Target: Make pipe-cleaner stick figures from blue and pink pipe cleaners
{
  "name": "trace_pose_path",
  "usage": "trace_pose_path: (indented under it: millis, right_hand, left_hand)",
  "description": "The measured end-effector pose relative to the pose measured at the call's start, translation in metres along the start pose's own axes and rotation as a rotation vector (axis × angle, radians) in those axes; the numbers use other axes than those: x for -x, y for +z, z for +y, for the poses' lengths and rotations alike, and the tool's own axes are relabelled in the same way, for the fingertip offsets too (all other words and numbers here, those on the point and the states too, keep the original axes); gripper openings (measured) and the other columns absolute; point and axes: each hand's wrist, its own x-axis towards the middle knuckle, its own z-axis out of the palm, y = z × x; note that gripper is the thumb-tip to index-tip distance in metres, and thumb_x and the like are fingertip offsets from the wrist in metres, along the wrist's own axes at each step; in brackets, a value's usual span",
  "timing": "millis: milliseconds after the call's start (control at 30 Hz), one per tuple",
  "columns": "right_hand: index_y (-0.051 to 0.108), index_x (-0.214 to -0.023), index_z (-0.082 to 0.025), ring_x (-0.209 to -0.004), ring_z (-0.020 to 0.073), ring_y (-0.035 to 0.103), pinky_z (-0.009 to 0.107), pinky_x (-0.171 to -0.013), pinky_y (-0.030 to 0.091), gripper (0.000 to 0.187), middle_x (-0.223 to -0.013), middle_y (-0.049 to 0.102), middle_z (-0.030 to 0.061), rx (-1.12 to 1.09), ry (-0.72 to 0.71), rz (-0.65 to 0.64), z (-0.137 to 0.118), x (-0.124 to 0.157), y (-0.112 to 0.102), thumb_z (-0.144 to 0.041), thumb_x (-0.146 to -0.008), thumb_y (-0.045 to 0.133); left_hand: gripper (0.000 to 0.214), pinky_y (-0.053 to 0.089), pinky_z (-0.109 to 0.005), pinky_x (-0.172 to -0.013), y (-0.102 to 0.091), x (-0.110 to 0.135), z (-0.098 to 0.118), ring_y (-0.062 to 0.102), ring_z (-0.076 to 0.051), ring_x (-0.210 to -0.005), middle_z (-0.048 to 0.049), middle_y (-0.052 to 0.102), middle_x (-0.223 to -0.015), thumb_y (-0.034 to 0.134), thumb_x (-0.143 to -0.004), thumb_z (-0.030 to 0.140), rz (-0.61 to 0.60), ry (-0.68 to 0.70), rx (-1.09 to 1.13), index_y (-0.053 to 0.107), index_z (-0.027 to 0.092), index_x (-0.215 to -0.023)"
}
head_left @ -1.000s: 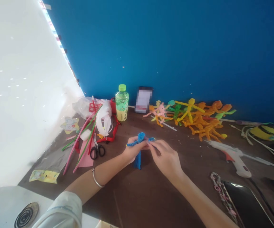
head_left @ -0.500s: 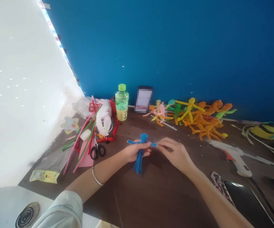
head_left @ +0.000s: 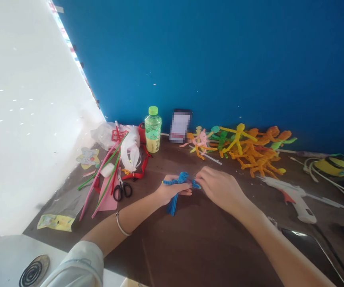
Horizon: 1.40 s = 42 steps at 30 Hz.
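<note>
As you work over a brown table [head_left: 219, 243], your left hand [head_left: 169, 193] is closed around the middle of a fuzzy blue figure [head_left: 180, 180], thumb laid across its front. Your right hand [head_left: 219, 185] is just beside it, fingers bent together by the nearer arm; whether they pinch anything cannot be told. The figure should weigh next to nothing and sit without slipping, its fuzz soft, its core probably bendable wire that keeps a shape; hard squeezing could flatten the coils. Your surest hold is the middle, where your left hand has it; turn an arm by its end. Below your left hand, loose straight strands [head_left: 172, 205] hang in a bundle. Above stands a coiled, rounded head [head_left: 184, 175]. Two wound, ridged arms [head_left: 169, 182] stick out sideways, the one by your right hand showing a tiny yellowish tip [head_left: 200, 187].
</note>
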Motion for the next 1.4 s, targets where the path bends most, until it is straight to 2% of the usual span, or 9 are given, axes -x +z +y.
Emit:
trace_pose_path:
  millis: [233,433,633,767,900,1033,1167,1300,1400]
  right_hand:
    - [0.057,-0.073,-0.017,-0.053,0.0108,0.050,0.024,-0.049,0.028,0.028,-0.070,0.059,0.0028,0.007,0.063,0.153,-0.023,0.006,0.011,-0.024,-0.088,0.036]
    - [0.061,-0.086,-0.019,-0.065,0.0113,0.059,0.020,-0.052,0.037,0.023,-0.080,0.063,0.0030,-0.181,0.097,0.272,-0.034,0.013,0.025,-0.025,-0.088,0.039]
    - [0.062,-0.096,-0.020,-0.073,0.0119,0.062,0.020,-0.062,0.045,0.023,-0.085,0.065,0.0037,-0.283,0.082,0.351,-0.031,0.017,0.035,-0.021,-0.088,0.040]
    - [0.062,-0.096,-0.020,-0.075,0.0130,0.062,0.022,-0.066,0.048,0.023,-0.086,0.064,0.0042,-0.352,0.112,0.370,-0.028,0.018,0.037,-0.020,-0.087,0.041]
    - [0.063,-0.091,-0.020,-0.078,0.0156,0.062,0.025,-0.067,0.049,0.021,-0.086,0.065,0.0053,-0.453,0.163,0.385,-0.029,0.018,0.037,-0.021,-0.086,0.043]
    - [0.063,-0.090,-0.021,-0.081,0.0163,0.062,0.026,-0.067,0.050,0.019,-0.087,0.066,0.0052,-0.530,0.168,0.389,-0.033,0.018,0.042,-0.022,-0.085,0.045]
    - [0.064,-0.090,-0.021,-0.080,0.0155,0.062,0.027,-0.071,0.049,0.019,-0.086,0.066,0.0042,-0.588,0.165,0.381,-0.032,0.018,0.049,-0.021,-0.084,0.047]
    - [0.064,-0.080,-0.020,-0.073,0.0149,0.061,0.026,-0.066,0.049,0.017,-0.079,0.065,0.0035,-0.630,0.188,0.398,-0.024,0.017,0.048,-0.022,-0.083,0.048]
    - [0.064,-0.079,-0.020,-0.070,0.0150,0.061,0.025,-0.062,0.048,0.018,-0.078,0.065,0.0035,-0.595,0.195,0.379,-0.013,0.016,0.043,-0.025,-0.084,0.047]
  left_hand:
    - [0.027,0.052,-0.035,-0.074,0.000,-0.001,-0.002,0.062,-0.015,-0.062,-0.0054,0.064,-0.065,0.077,-0.052,0.025,0.081,0.105,0.126,0.065,0.007,-0.068]
    - [0.021,0.048,-0.032,-0.079,-0.002,-0.001,-0.001,0.063,-0.014,-0.069,-0.0031,0.064,-0.068,0.075,-0.057,0.021,0.087,0.113,0.290,0.063,0.010,-0.070]
    - [0.013,0.044,-0.033,-0.087,-0.002,0.001,0.006,0.064,-0.017,-0.079,-0.0058,0.067,-0.079,0.069,-0.066,0.018,0.030,0.057,0.380,0.062,0.011,-0.075]
    - [0.011,0.044,-0.034,-0.089,-0.001,0.001,0.007,0.064,-0.017,-0.080,-0.0074,0.067,-0.079,0.067,-0.067,0.017,-0.002,0.027,0.369,0.062,0.010,-0.074]
    - [0.014,0.044,-0.034,-0.089,0.000,-0.001,0.003,0.064,-0.016,-0.077,-0.0043,0.066,-0.072,0.070,-0.066,0.020,-0.029,0.035,0.340,0.059,0.011,-0.070]
    - [0.016,0.041,-0.034,-0.092,0.000,-0.002,0.001,0.063,-0.017,-0.085,-0.0029,0.065,-0.072,0.071,-0.064,0.021,-0.017,0.061,0.384,0.059,0.012,-0.068]
    - [0.015,0.038,-0.031,-0.094,-0.001,-0.001,0.002,0.062,-0.016,-0.086,-0.0039,0.066,-0.077,0.070,-0.066,0.024,-0.039,-0.013,0.423,0.062,0.012,-0.071]
    - [0.012,0.037,-0.034,-0.096,-0.002,0.001,0.005,0.062,-0.015,-0.084,-0.0023,0.066,-0.077,0.070,-0.066,0.020,-0.113,-0.059,0.455,0.061,0.013,-0.070]
    - [0.012,0.036,-0.037,-0.097,-0.004,0.001,0.006,0.062,-0.016,-0.087,-0.0041,0.066,-0.080,0.069,-0.067,0.019,-0.169,-0.054,0.408,0.062,0.011,-0.071]
